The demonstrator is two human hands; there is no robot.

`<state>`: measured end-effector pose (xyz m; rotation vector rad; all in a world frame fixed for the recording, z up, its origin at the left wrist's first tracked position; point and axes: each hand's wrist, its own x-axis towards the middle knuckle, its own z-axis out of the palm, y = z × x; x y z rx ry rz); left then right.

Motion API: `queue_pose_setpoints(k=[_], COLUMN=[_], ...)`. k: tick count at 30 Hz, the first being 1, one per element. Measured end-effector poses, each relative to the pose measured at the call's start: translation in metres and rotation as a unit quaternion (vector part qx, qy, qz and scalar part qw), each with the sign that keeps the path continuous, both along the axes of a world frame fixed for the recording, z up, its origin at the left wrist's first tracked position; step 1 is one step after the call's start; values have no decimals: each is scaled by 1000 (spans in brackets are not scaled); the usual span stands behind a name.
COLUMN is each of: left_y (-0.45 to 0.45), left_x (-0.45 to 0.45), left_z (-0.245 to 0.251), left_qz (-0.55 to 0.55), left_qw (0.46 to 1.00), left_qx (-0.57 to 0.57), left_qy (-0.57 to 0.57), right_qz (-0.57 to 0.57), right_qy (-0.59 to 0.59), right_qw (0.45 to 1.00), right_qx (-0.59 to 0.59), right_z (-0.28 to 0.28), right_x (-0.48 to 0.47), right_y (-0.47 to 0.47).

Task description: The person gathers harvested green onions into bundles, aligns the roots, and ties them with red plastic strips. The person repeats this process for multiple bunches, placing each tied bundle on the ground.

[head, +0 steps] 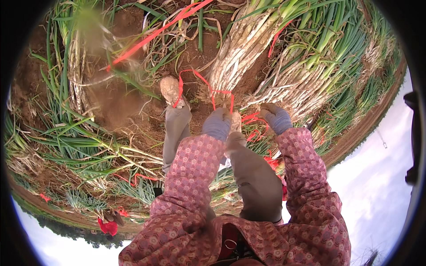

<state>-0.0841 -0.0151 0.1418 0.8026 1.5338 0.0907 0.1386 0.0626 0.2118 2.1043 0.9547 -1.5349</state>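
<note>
A bundle of long green onions (pixel 234 56) lies ahead of me with its pale stalks and roots towards me. My left hand (pixel 217 123), in a grey-blue glove, is closed on a red plastic ribbon (pixel 222 91) just below the root end. One strand of it loops left to my shoe. In a matching glove, my right hand (pixel 275 117) has its fingers pinched together by the roots of a second onion pile (pixel 296 79). More red ribbon (pixel 251 117) runs up to those fingertips, and slack loops hang beneath.
My shoes (pixel 170 89) stand on brown soil among onions. Loose onions (pixel 78 73) lie at left. Another red ribbon (pixel 159 31) stretches across the upper left, partly blurred. A person in red (pixel 107 226) is bent down far off at lower left.
</note>
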Motion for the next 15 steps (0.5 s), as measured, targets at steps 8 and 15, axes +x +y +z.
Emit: queue_pose_setpoints(k=[8, 15], left_y=[42, 70], left_x=[-28, -25], left_z=[-40, -150], left_qz=[143, -116], left_qw=[988, 991], left_qx=[-2, 39], left_qy=[61, 48], right_qz=[-41, -119], right_qy=[20, 224], right_qw=[997, 924], right_qx=[-67, -287], right_z=[-128, -203], right_x=[-10, -104], right_y=[-22, -89])
